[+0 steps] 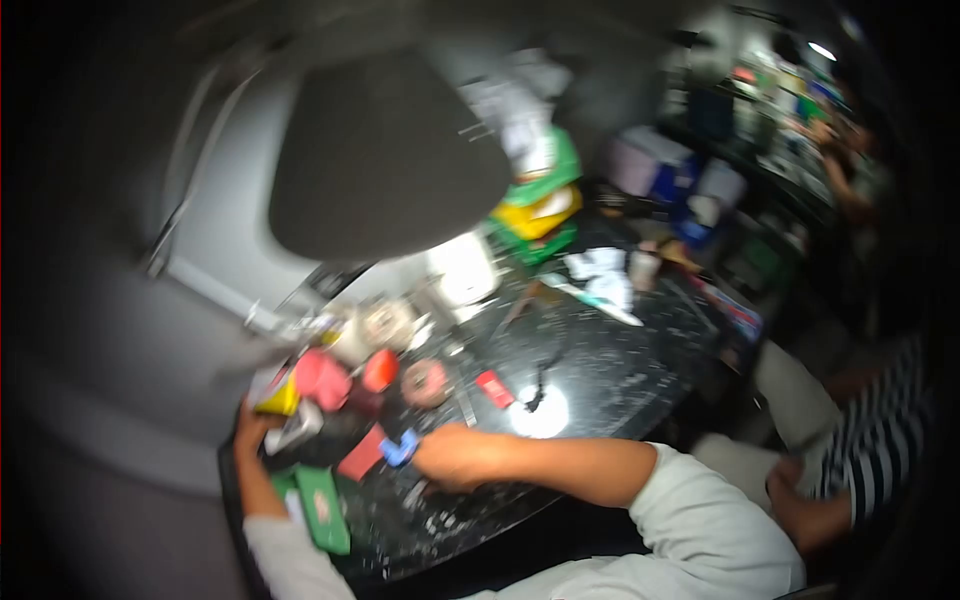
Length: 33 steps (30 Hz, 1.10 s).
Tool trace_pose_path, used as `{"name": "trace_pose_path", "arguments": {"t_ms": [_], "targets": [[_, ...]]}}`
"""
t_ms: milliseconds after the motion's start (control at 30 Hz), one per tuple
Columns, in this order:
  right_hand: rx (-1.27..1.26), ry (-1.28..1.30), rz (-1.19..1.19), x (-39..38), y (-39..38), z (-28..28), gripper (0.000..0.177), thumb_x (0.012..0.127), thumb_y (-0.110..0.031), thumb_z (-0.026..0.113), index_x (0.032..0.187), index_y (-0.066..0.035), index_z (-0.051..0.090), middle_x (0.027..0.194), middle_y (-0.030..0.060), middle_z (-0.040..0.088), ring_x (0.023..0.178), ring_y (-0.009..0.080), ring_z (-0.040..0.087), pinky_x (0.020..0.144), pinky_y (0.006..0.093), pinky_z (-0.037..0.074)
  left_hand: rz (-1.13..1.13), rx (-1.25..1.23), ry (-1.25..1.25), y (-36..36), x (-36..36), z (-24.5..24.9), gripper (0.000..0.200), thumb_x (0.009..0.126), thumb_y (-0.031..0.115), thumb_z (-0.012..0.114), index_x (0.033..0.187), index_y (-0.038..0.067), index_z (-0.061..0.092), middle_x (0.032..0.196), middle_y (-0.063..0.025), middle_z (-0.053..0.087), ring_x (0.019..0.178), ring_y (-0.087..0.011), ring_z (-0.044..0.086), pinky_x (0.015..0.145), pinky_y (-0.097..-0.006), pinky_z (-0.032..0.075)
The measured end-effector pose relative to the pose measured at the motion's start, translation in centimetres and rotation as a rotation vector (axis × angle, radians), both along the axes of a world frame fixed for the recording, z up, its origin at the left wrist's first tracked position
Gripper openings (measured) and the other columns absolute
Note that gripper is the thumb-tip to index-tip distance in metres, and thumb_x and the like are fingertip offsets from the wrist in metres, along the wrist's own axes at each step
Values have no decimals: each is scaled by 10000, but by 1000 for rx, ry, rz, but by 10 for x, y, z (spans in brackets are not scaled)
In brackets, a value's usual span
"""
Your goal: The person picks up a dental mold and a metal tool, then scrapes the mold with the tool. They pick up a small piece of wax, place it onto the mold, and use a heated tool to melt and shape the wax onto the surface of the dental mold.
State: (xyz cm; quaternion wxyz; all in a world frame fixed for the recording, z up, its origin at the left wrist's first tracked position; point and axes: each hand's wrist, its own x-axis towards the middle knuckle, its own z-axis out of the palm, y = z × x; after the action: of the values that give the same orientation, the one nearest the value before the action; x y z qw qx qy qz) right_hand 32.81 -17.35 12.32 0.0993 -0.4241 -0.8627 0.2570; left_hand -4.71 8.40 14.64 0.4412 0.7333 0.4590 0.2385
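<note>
My right hand [455,457] is over the black speckled tabletop [590,365], its fingers curled. At its fingertips is a small curved blue piece [400,448], which looks gripped, though blur hides its kind. Just left of that lies a flat dull-red rectangle [362,453]. My left hand [254,425] reaches to the table's left edge, beside a yellow-and-white packet [280,395] and a whitish object [296,430]. Its fingers are blurred and partly hidden. A green pouch-like item [324,510] lies near my left forearm.
A big dark lamp-like shade [390,160] hangs over the table's back. Tape-like rolls [425,383], a pink round object [322,380] and a red one [381,370] stand behind my hands. Green and yellow trays [540,205] are stacked farther back. Another person in stripes [870,445] sits at right.
</note>
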Motion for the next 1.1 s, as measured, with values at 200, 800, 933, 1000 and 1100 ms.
{"name": "trace_pose_path", "arguments": {"t_ms": [200,800,933,1000,1100], "targets": [[112,53,-40,-3,4,-7,355,741,-308,854,843,13,741,888,218,734,908,396,722,778,473,577,347,162,85,25,-54,-30,897,598,21,862,1393,26,448,1268,-114,584,1183,-278,566,1032,-394,465],[120,75,-36,-10,6,-8,406,755,-340,847,898,23,738,923,226,737,930,411,718,787,482,581,219,109,2,32,-47,-19,866,588,10,871,1351,-13,463,1190,-131,601,1086,-250,598,977,-357,486],[106,68,-43,-5,3,-1,437,751,-349,853,942,24,728,955,229,734,959,414,711,818,487,575,199,82,-43,31,-33,-13,807,565,-28,856,1291,7,503,1131,-101,628,1023,-224,623,933,-351,520],[99,70,-40,-5,2,-2,435,753,-353,853,936,22,727,950,228,734,957,416,711,819,488,574,185,160,-43,33,-31,-15,763,568,-39,849,1261,5,533,1109,-100,641,1003,-223,630,930,-347,518],[116,91,-43,-4,3,-3,442,759,-361,849,939,24,727,947,230,733,967,416,709,825,489,573,220,185,15,31,-31,-14,715,578,-17,861,1230,6,566,1105,-105,651,984,-218,636,921,-349,516]]}}
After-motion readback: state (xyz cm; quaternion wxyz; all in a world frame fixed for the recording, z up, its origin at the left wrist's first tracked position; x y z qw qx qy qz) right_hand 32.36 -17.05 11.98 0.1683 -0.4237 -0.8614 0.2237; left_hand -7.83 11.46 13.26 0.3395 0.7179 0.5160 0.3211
